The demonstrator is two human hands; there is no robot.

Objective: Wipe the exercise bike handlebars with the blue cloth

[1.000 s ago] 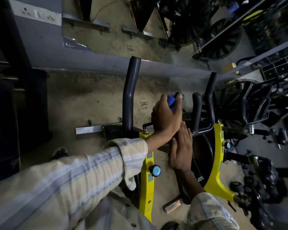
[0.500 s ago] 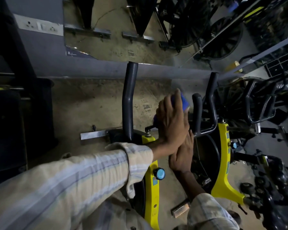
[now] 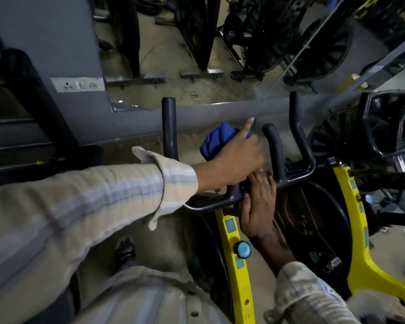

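The black handlebars (image 3: 274, 146) of a yellow-framed exercise bike (image 3: 232, 232) stand in the middle of the head view, with several upright grips. My left hand (image 3: 234, 160) is closed around the bunched blue cloth (image 3: 218, 139) and presses it over an inner grip between the far-left upright (image 3: 170, 127) and the short centre grip; one finger sticks out. My right hand (image 3: 257, 206) lies flat, fingers together, against the handlebar's centre junction just below the left hand. The grip under the cloth is hidden.
A blue adjustment knob (image 3: 242, 249) sits on the yellow post. A grey wall ledge with a socket plate (image 3: 77, 85) runs behind the bars. More black bikes (image 3: 384, 127) crowd the right side and the back. My shoe (image 3: 125, 249) rests on the dusty floor.
My left hand has slid the blue cloth up the inner grip, and more cloth now shows to the left of the hand. The camera has tilted and moved closer. My right hand stays at the junction.
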